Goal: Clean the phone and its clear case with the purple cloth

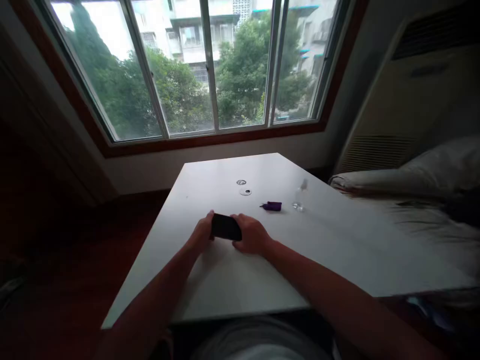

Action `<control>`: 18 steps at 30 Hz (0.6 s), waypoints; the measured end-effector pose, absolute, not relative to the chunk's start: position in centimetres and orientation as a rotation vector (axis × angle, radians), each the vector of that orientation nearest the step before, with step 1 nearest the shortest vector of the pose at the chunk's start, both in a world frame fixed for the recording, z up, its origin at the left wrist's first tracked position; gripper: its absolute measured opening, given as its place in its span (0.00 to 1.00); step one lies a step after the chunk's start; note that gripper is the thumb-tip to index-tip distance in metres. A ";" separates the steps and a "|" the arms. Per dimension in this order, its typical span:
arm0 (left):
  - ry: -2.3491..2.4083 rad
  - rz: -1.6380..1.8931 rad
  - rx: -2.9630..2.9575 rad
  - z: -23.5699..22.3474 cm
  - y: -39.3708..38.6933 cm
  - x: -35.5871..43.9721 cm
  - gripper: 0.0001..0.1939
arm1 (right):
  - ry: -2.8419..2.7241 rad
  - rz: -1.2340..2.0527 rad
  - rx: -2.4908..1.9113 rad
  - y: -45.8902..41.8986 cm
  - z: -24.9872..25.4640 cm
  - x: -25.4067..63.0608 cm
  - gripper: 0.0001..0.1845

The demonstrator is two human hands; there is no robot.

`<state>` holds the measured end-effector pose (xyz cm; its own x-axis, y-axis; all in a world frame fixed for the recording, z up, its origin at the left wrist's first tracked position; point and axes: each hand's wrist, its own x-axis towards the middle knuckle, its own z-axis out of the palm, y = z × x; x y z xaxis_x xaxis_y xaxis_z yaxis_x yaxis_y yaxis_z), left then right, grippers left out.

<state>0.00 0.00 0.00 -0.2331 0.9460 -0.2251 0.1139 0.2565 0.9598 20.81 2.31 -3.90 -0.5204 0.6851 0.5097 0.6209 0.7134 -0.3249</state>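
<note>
A dark, flat, phone-like rectangle (226, 227) is held between my two hands above the white table. Its left end is gripped by my left hand (204, 229), with the thumb at the upper edge. My right hand (250, 233) closes round the right end, fingers along its top and bottom edges. Beyond my right hand lies a purple pen-like tool (272, 206) with a thin tip pointing left. A clear bottle (299, 196) stands to the right of it. Two small round pieces, a patterned disc (241, 182) and a pale disc with a dark spot (245, 192), lie farther back.
The white table (322, 245) reaches toward a wide window (213, 75) with a brown frame. Bedding or folded cloth (420, 175) is piled along the right side. Behind it stands a large pale appliance with vents (386, 120). Dark red floor (93, 240) shows at left.
</note>
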 end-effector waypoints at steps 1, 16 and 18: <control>1.567 1.125 0.971 -0.1 -0.1 0.1 0.29 | -2.290 0.129 -0.984 2.1 -3.9 20.7 0.44; 1.488 1.179 0.766 -0.2 0.5 1.4 0.23 | -2.315 0.096 -0.974 1.5 -2.9 21.2 0.42; 1.490 1.174 0.763 -0.1 0.5 1.4 0.23 | -2.315 0.098 -0.973 1.5 -2.9 21.1 0.42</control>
<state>1.40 0.48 -0.12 -0.2536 0.9070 -0.3361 -0.1149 0.3168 0.9415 21.15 1.47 -2.95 -0.5376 0.6682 0.5142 0.6226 0.7259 -0.2923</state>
